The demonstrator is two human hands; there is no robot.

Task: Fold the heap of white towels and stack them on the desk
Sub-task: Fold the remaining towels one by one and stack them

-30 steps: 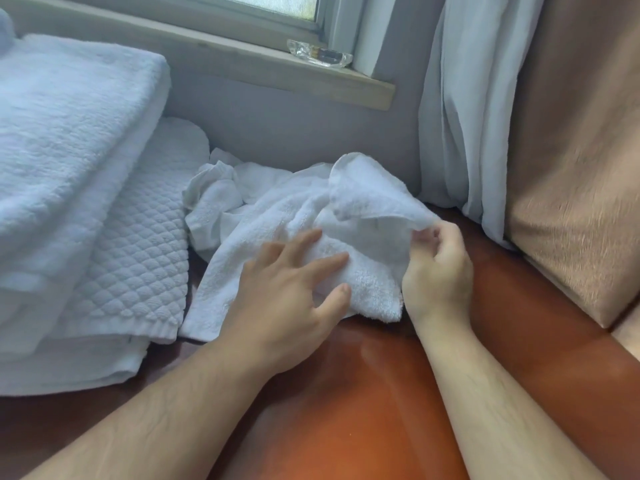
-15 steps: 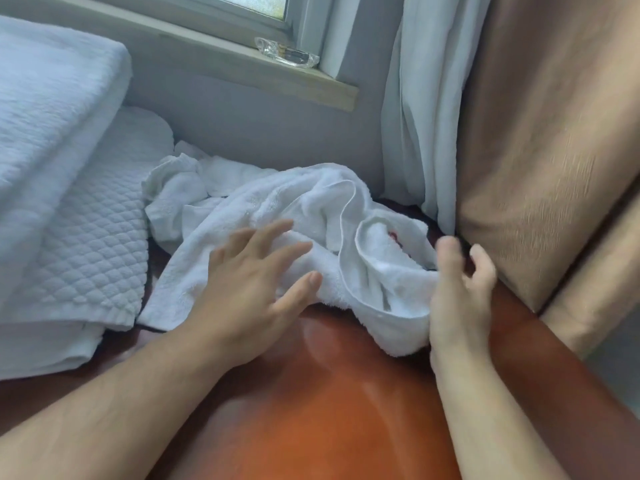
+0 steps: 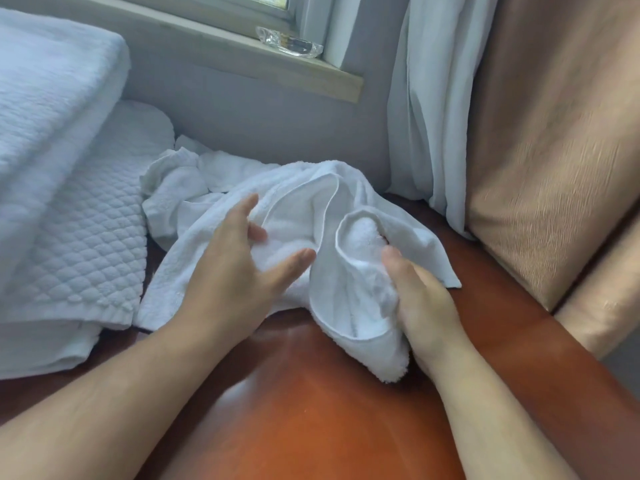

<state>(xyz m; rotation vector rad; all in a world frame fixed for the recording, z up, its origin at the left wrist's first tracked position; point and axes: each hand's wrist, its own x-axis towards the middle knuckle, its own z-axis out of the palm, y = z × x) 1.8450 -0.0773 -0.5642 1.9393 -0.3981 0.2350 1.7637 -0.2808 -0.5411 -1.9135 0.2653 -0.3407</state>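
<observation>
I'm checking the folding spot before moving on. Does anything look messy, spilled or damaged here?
Nothing is spilled or damaged. Only the small white towel is rumpled. It lies bunched on the desk, its near end gathered in the right hand, while the left hand rests open on it.

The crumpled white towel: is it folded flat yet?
No, the crumpled white towel lies bunched on the desk, its near edge gripped by the right hand.

Rumpled white towel point(image 3: 294, 216) on desk point(image 3: 294, 410)
</observation>
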